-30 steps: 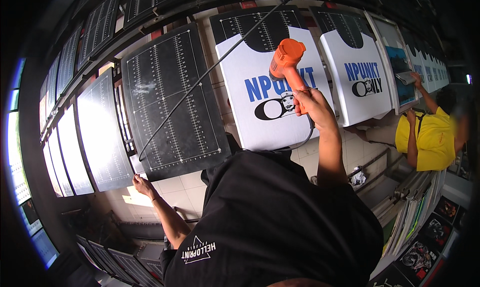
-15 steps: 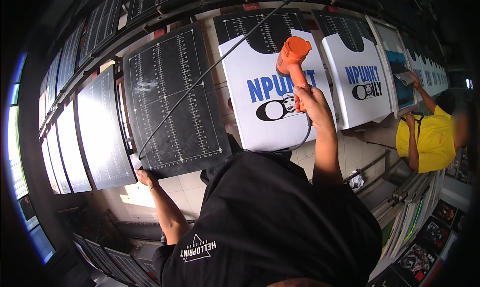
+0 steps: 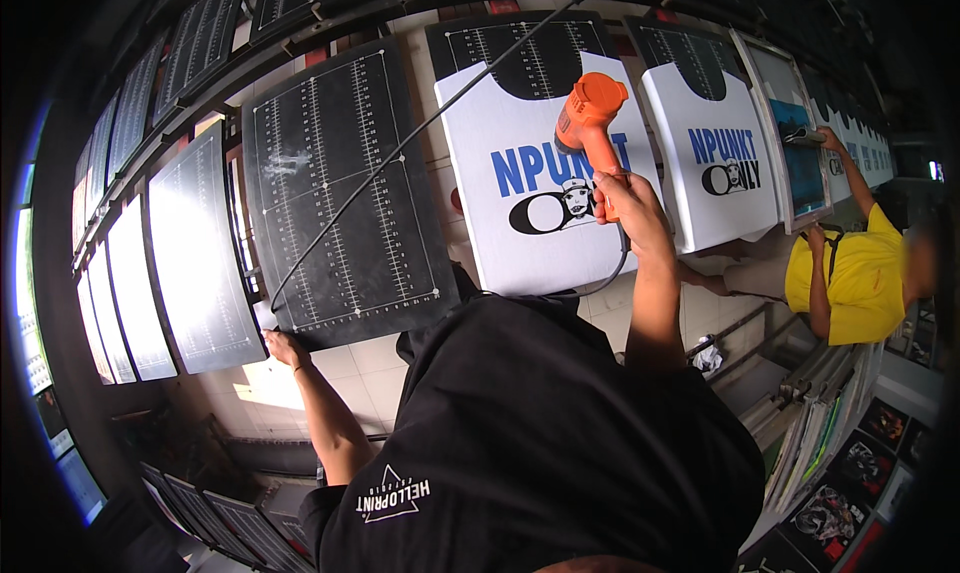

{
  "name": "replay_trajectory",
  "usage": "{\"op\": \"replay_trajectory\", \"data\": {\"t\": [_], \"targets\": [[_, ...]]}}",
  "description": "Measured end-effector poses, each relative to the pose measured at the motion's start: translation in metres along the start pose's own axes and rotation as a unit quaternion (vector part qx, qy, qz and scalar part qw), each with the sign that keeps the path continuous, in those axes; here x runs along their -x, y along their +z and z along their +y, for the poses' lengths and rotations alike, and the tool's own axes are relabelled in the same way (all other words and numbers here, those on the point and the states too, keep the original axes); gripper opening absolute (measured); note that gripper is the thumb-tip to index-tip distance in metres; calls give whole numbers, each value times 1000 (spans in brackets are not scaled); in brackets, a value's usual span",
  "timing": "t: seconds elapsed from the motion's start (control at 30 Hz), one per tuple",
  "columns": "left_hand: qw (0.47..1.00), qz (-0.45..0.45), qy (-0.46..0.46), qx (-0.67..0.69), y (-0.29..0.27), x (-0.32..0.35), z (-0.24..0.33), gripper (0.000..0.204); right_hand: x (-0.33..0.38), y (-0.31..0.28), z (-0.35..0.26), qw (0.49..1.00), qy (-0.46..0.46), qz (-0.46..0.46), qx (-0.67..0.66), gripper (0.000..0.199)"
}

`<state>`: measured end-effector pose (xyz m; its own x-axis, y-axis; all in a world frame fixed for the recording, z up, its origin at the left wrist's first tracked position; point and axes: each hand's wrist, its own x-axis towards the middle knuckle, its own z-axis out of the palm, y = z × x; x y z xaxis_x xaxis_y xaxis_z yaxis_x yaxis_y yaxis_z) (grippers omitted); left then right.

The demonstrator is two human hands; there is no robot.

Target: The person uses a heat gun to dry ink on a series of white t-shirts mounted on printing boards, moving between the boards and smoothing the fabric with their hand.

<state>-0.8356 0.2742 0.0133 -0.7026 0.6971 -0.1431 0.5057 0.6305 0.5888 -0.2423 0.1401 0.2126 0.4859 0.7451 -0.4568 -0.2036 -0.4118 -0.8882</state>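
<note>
My right hand [image 3: 632, 211] is wrapped round the handle of an orange heat gun [image 3: 594, 113]. The gun is held over a white T-shirt [image 3: 560, 258] with a blue and black print, which lies on a dark printing board. Its cord [image 3: 608, 273] trails from the handle past my wrist. At the near left corner of a bare black printing board [image 3: 345, 213] is my left hand [image 3: 285, 348]. Its fingers are closed by a small pale piece [image 3: 265, 315] at that corner; what they grip is too small to make out.
A second printed white T-shirt [image 3: 712, 163] lies to the right, then a framed screen [image 3: 800, 163] with blue on it. A person in a yellow shirt [image 3: 850, 278] works there. A dark cable [image 3: 430, 123] slants across the boards. More boards [image 3: 200, 253] stand at left, glaring with light.
The heat gun has moved slightly to the right over the shirt, and the view has shifted a little. The person in yellow has moved the hand along the screen.
</note>
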Motion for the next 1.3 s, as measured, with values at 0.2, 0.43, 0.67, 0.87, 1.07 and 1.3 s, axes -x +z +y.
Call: {"op": "replay_trajectory", "data": {"t": [0.2, 0.43, 0.67, 0.87, 1.07, 1.3], "targets": [[999, 19, 38, 1, 9, -36, -40, 52, 11, -7, 4, 1000, 9, -13, 1, 28], [992, 35, 99, -67, 17, -51, -65, 48, 30, -13, 9, 1000, 27, -12, -6, 31], [997, 24, 54, -50, 12, -45, -55, 49, 46, -15, 12, 999, 39, 0, -8, 32], [999, 42, 21, -12, 18, -45, -52, 60, 48, -9, 16, 999, 45, -19, -2, 35], [998, 46, -27, 41, 14, -53, -60, 66, 35, 9, 9, 997, 35, -67, -19, 32], [997, 56, -33, 39, 13, -37, -44, 66, 20, 17, 7, 997, 27, -69, 4, 31]]}}
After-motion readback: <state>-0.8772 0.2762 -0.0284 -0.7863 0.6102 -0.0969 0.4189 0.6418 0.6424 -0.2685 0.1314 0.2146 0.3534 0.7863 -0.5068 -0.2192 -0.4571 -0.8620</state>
